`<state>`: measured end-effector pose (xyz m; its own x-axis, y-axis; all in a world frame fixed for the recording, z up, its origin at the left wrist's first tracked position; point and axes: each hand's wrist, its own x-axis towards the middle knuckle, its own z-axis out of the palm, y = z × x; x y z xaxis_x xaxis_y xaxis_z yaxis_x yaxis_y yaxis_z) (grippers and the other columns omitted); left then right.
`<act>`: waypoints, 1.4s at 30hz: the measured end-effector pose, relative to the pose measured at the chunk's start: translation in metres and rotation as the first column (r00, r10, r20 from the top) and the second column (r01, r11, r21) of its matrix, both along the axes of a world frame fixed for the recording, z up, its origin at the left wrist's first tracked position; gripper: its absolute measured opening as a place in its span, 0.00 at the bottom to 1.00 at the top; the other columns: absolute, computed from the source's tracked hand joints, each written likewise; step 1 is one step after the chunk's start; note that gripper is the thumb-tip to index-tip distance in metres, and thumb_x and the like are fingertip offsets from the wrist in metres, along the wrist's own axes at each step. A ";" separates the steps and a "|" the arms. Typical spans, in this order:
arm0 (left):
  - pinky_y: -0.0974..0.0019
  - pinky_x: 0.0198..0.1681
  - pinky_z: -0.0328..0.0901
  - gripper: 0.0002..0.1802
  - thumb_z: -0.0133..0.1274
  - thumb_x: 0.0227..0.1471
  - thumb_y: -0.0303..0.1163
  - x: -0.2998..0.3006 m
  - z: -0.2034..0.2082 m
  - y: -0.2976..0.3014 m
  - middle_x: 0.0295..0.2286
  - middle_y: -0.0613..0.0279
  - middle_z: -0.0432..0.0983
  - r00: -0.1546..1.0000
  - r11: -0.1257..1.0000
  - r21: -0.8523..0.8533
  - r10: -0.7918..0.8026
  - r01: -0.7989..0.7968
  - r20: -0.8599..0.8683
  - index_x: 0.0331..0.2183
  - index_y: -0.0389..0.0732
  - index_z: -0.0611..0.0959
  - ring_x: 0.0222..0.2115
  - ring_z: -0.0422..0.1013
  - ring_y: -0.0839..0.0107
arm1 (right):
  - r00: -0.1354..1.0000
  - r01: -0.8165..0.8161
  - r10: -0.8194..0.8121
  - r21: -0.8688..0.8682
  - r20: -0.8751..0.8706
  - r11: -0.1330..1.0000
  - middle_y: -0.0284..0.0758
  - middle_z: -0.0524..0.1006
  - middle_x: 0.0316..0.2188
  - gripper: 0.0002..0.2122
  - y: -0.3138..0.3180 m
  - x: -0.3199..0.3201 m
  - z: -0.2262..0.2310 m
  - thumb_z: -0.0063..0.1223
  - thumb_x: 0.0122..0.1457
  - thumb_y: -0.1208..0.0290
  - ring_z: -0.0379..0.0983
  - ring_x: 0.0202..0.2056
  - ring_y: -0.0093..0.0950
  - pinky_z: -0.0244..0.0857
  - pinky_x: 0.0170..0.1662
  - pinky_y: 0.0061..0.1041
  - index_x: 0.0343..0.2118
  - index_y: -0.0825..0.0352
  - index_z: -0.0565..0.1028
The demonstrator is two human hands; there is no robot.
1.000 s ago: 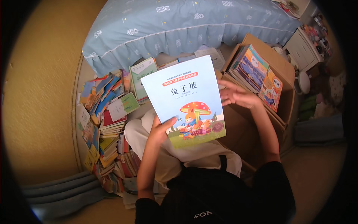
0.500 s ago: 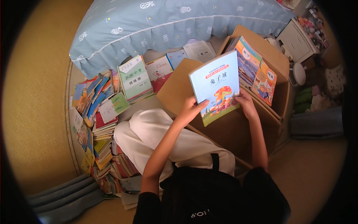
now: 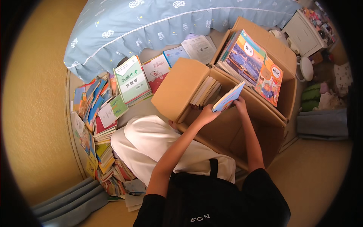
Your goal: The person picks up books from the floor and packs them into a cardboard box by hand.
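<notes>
A thin light-blue picture book (image 3: pixel 229 97) is tilted over the nearer cardboard box (image 3: pixel 261 145), its cover foreshortened. My left hand (image 3: pixel 207 114) grips its lower left corner, and my right hand (image 3: pixel 240 106) is closed on its right edge. Several books (image 3: pixel 206 90) stand packed at the far left inside this box, spines or edges up. Just behind it, a second box (image 3: pixel 289 90) holds a stack of textbooks, with a purple-blue textbook (image 3: pixel 245 56) and an orange textbook (image 3: pixel 270 81) on top.
A heap of mixed books (image 3: pixel 90 102) lies along the wall at left. Near it are a green-and-white workbook stack (image 3: pixel 132 81) and a red-and-white book (image 3: pixel 155 70). A bed with a blue skirt (image 3: pixel 151 32) borders the far side. One box flap (image 3: pixel 177 87) sticks out leftward.
Both hands have lowered the picture book toward the nearer box and tipped it from facing me to a steep slant. The books inside that box have come into sight.
</notes>
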<state>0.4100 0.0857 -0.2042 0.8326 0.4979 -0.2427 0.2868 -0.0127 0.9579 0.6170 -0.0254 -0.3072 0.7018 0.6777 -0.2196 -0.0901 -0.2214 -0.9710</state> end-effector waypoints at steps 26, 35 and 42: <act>0.55 0.36 0.62 0.18 0.49 0.42 0.37 0.029 -0.102 0.069 0.28 0.40 0.71 0.881 0.984 0.175 0.068 0.016 -0.467 0.31 0.31 0.75 0.33 0.67 0.48 | 0.935 -0.065 -0.133 -0.528 -0.328 0.847 0.33 0.71 0.36 0.16 0.131 0.017 -0.093 0.37 0.55 0.60 0.72 0.29 0.27 0.65 0.25 0.21 0.45 0.60 0.63; 0.53 0.37 0.61 0.24 0.46 0.46 0.46 0.043 -0.136 0.065 0.28 0.37 0.70 0.857 0.997 0.071 0.060 -0.028 -0.512 0.28 0.29 0.75 0.34 0.66 0.44 | 0.886 0.190 -0.324 -0.379 -0.331 0.906 0.31 0.71 0.31 0.13 0.146 0.019 -0.140 0.40 0.54 0.65 0.70 0.29 0.23 0.65 0.27 0.20 0.40 0.63 0.66; 0.53 0.38 0.61 0.24 0.43 0.48 0.46 0.040 -0.116 0.067 0.28 0.37 0.70 0.888 0.999 0.026 0.043 -0.036 -0.459 0.30 0.29 0.75 0.34 0.66 0.44 | 0.705 0.411 -0.454 -0.208 -0.544 0.887 0.33 0.70 0.27 0.15 0.147 0.003 -0.138 0.39 0.52 0.72 0.66 0.21 0.20 0.58 0.20 0.17 0.44 0.62 0.62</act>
<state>0.4499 0.1527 -0.3202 0.6099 0.5351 -0.5846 0.6949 -0.0064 0.7191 0.6197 0.1221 -0.4448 0.6468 0.2994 -0.7014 -0.7152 -0.0811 -0.6942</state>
